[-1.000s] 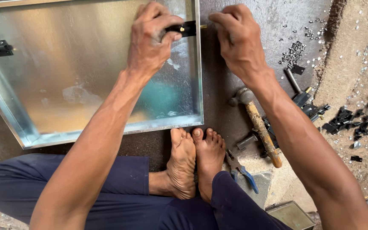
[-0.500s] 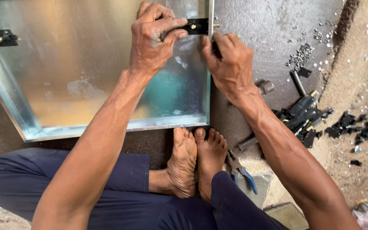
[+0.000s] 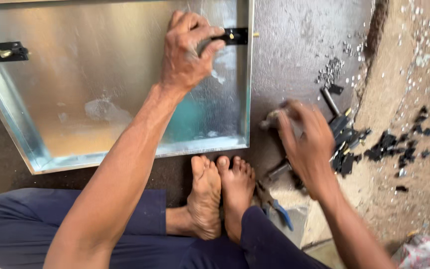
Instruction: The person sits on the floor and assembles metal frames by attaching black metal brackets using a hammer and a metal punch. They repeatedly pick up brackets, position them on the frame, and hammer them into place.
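Left hand (image 3: 187,50) clamped on black hinge (image 3: 235,36) at metal panel (image 3: 100,99) edge. Right hand (image 3: 307,144) blurred, closing around hammer (image 3: 274,119). Fastening step; next needs firm grip, aimed strike.

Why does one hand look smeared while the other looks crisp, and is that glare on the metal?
In the head view, the right hand is motion-blurred over the hammer, whose head barely shows. The left hand is sharp, pressing the small black latch. The shiny galvanized sheet-metal tray shows soft, hazy reflections, not harsh glare.
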